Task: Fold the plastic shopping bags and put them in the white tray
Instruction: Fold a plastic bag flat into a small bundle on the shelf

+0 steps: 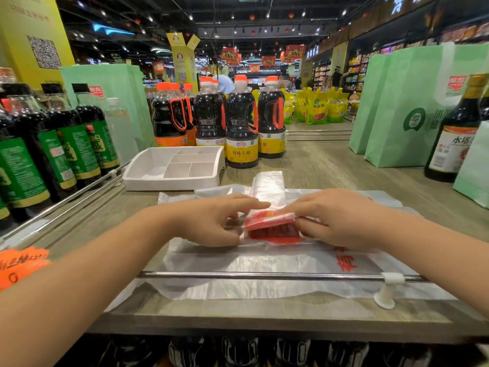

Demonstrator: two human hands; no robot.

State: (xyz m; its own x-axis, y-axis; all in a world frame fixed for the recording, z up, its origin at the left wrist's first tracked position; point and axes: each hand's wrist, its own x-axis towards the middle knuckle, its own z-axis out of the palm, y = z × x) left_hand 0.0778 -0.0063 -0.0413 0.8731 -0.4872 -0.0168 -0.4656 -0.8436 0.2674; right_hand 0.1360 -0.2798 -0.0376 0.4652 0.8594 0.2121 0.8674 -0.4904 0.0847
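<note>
Supermarket aisle, wooden table (330, 165). Soy sauce bottles (242, 123) stood behind and at left, green paper bags (402, 107) at right, metal rail (264, 276) ran along near edge. White tray (169, 178), divided into compartments, sat beyond left hand (209, 223). Folded bag (270, 223), red print, lay on flat plastic bags (238, 260); left hand and right hand (336, 218) close together, each pinching one end.

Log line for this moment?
step: folding | left hand, right hand: pinch folded red-and-white plastic bag | white compartment tray: not reached
</note>
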